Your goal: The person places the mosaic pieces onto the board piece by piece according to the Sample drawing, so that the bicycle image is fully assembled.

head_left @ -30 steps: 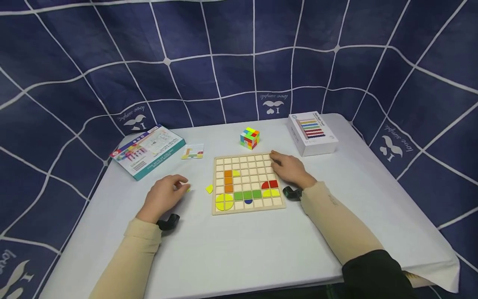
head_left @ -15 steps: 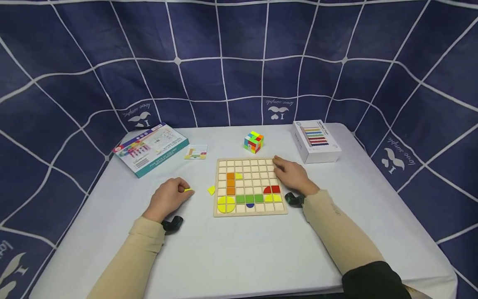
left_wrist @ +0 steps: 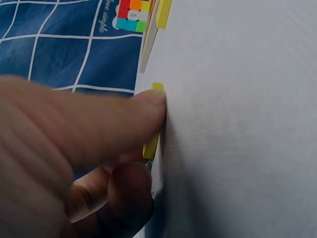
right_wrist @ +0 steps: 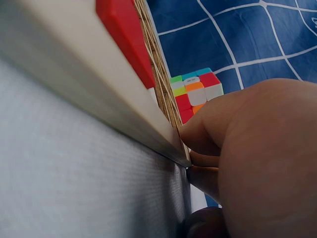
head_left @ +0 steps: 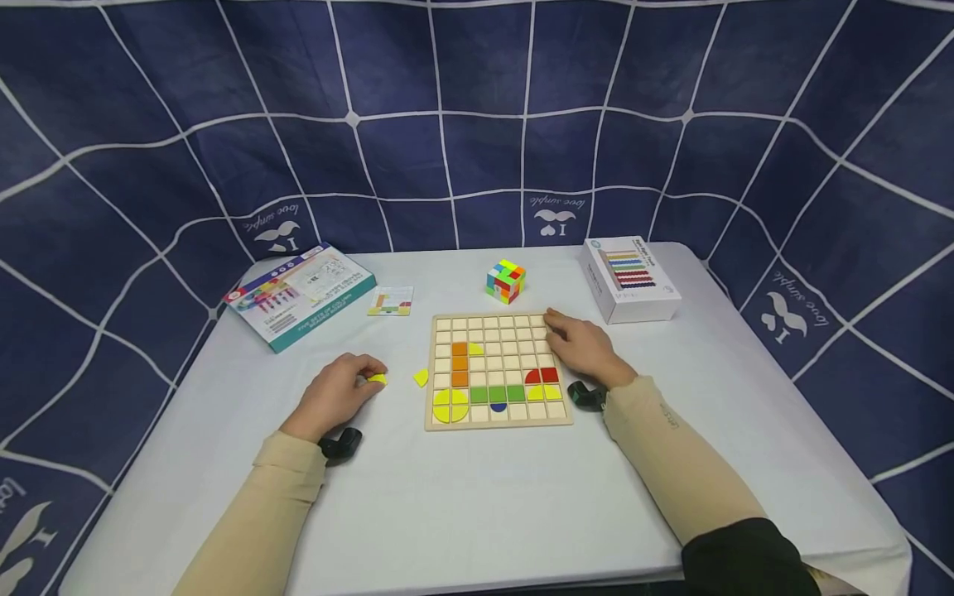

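A yellow tile (head_left: 378, 379) is pinched between the thumb and fingers of my left hand (head_left: 333, 397), left of the wooden grid board (head_left: 498, 425). The left wrist view shows that tile (left_wrist: 150, 149) edge-on, partly covered by the thumb. Another yellow tile (head_left: 421, 378) lies beside the board's left edge. My right hand (head_left: 586, 349) holds the board's far right corner; the right wrist view has its fingers (right_wrist: 200, 130) at the rim. Orange tiles (head_left: 460, 362), green tiles (head_left: 498, 394), yellow and red tiles and a blue half-round (head_left: 498, 407) sit on the board.
Behind the board stands a puzzle cube (head_left: 506, 281). A small pattern card (head_left: 391, 300) and a flat teal-edged box (head_left: 301, 295) lie at the back left. At the back right is a white box (head_left: 629, 280). A white cloth (head_left: 477, 497) covers the table.
My left fingers have closed on the yellow tile, which was mostly hidden under them, and it now shows at their tips. The right hand stays at the board's corner. The head view has shifted slightly.
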Demonstrator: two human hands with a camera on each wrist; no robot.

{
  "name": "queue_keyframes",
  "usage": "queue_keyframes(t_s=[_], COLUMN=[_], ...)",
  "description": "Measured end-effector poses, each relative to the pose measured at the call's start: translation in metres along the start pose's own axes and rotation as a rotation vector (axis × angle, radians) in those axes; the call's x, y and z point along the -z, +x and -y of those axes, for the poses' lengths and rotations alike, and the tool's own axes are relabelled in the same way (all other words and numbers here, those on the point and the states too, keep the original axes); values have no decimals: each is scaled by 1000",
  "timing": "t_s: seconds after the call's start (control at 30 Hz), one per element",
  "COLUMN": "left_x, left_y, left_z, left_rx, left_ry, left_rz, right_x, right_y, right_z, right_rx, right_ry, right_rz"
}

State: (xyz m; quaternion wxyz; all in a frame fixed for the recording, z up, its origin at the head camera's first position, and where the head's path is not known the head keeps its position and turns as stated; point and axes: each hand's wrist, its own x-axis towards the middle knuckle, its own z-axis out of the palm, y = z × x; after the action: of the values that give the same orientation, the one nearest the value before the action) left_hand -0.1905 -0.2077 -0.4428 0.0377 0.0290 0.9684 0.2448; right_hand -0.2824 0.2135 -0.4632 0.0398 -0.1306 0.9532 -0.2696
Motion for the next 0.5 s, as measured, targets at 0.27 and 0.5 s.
queue_keyframes(t_s=[0.27,0.5], left_x=[-4,-10], left_y=[0,2], left_z=[2,-2], left_rx=[24,14], left_ry=[20,30], left_rz=[-49,-82], right_x=[0,0], right_y=[1,2], right_z=[-1,-3], right_rx=[1,-1], right_ry=[-4,-3], right_rz=[2,9])
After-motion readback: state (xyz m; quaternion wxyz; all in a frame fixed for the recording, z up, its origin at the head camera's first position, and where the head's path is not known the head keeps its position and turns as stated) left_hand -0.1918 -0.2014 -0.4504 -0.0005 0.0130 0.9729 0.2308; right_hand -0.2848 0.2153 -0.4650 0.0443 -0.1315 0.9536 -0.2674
